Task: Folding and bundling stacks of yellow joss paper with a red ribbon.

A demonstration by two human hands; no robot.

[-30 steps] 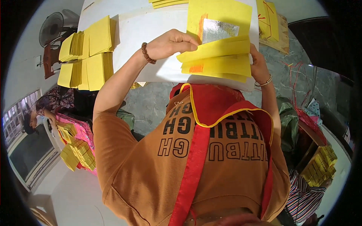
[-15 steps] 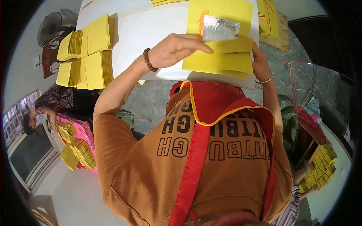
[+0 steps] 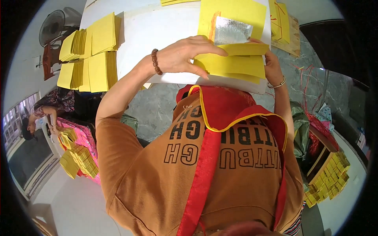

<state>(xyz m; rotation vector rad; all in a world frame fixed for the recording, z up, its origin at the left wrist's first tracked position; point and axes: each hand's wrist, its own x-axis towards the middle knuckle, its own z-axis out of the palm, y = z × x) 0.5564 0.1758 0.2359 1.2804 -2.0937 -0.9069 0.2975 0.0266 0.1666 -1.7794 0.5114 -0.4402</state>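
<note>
A stack of yellow paper sheets [image 3: 236, 70] lies at the near right of the white table, and its top sheet is folded over in a narrow yellow flap [image 3: 252, 49]. Beyond the flap, a square of silver foil [image 3: 233, 30] with an orange streak at its left shows on the yellow paper. My left hand [image 3: 183, 55] has thumb and forefinger apart, the forefinger's tip touching the flap's left end and the thumb over the sheets. My right hand [image 3: 272, 65] pinches the flap's right end between its fingers.
Stacks of folded yellow paper [image 3: 103, 35] stand on the table's left side. More yellow bundles [image 3: 280, 23] tied with red string are at the far right. A fan [image 3: 52, 27] stands at left. Another person [image 3: 51, 110] sits at lower left beside yellow bundles on a pink cloth [image 3: 86, 137].
My left hand has opened a little, its thumb now showing apart from the forefinger. The flap lies slightly further right, with my right hand still at its end.
</note>
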